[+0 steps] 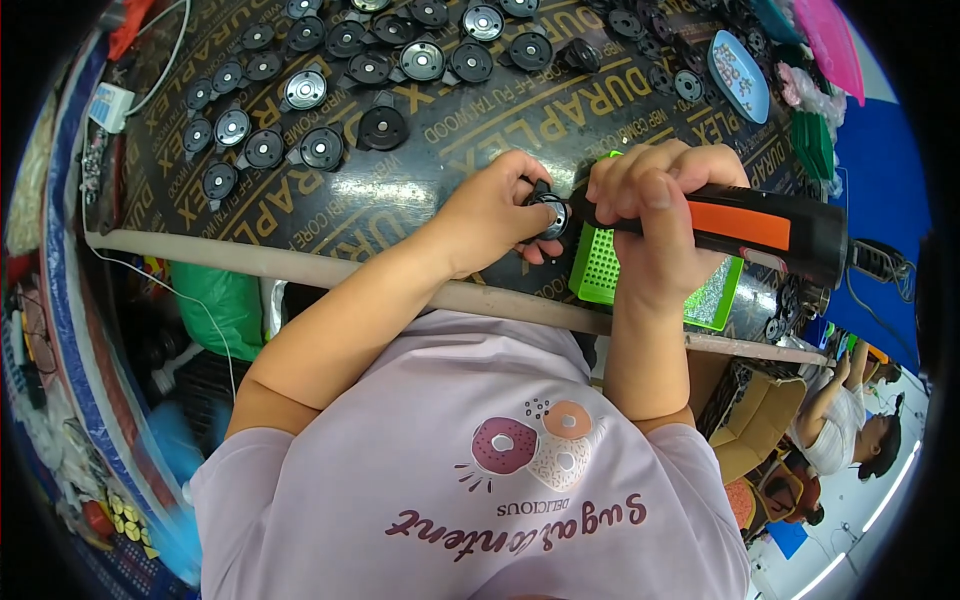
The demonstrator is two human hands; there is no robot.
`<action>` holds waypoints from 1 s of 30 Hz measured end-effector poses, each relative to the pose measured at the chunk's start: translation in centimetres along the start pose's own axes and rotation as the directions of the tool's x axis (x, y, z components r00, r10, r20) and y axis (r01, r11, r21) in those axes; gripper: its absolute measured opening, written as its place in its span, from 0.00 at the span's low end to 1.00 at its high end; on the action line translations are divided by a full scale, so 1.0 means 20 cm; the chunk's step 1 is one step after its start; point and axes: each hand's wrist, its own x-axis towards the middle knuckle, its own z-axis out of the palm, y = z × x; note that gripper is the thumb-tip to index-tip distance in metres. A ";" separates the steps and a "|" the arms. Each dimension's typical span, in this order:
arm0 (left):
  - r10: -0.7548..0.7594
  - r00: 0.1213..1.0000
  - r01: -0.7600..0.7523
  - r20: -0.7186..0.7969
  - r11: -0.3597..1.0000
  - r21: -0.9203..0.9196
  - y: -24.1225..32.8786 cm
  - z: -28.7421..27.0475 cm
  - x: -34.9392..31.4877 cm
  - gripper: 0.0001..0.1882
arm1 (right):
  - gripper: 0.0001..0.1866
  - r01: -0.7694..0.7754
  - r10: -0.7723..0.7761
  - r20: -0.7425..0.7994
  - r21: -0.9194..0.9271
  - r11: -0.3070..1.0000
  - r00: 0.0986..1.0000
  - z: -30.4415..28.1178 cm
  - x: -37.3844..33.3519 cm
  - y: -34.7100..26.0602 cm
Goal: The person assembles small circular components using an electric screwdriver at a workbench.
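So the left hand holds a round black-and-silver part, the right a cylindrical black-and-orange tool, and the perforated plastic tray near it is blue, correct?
Not the colour: the head view shows the perforated plastic tray is green. The left hand holds the part, the right hand the tool.

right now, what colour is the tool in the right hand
The tool is black with an orange panel, seen in the head view.
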 end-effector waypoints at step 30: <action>0.015 1.000 -0.016 -0.012 0.997 -0.072 0.03 0.05 -0.04 0.14 | 0.14 0.028 -0.081 -0.227 -0.229 0.973 0.971 -0.20 0.06 -0.05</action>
